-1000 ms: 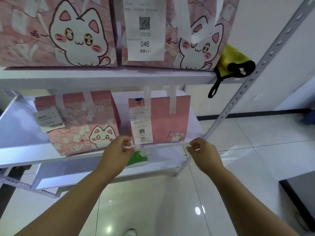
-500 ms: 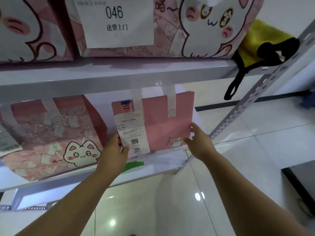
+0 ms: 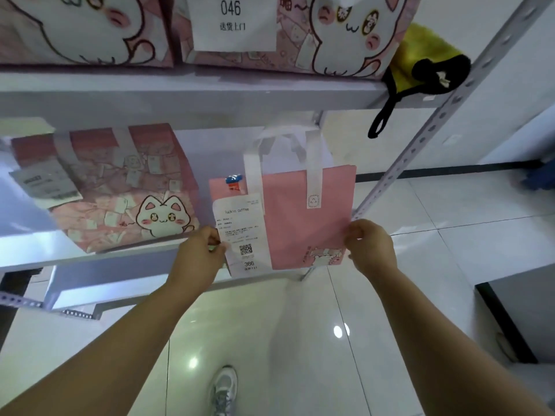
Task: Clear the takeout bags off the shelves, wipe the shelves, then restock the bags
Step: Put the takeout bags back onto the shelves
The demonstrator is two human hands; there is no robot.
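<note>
A small plain pink takeout bag [image 3: 303, 223] with white handles and a long receipt numbered 366 sits at the front edge of the middle shelf [image 3: 126, 256], partly past it. My left hand [image 3: 198, 256] grips its lower left edge by the receipt. My right hand [image 3: 368, 246] grips its lower right edge. A larger pink cat-print bag [image 3: 120, 190] stands to its left on the same shelf. Two big cat-print bags, one [image 3: 75, 28] at left and one [image 3: 330, 34] with a 046 slip, stand on the upper shelf [image 3: 180, 91].
A yellow and black cloth [image 3: 420, 67] with a hanging loop lies at the upper shelf's right end. A perforated metal upright [image 3: 435, 121] runs diagonally on the right. A lower shelf [image 3: 75, 292] sits beneath. Glossy tile floor and my shoe [image 3: 223, 388] below; a dark-edged unit [image 3: 516, 310] at right.
Both hands moved from in front of the shelf edge onto the small pink bag and took hold of its sides. The bag has come forward and its handles now show.
</note>
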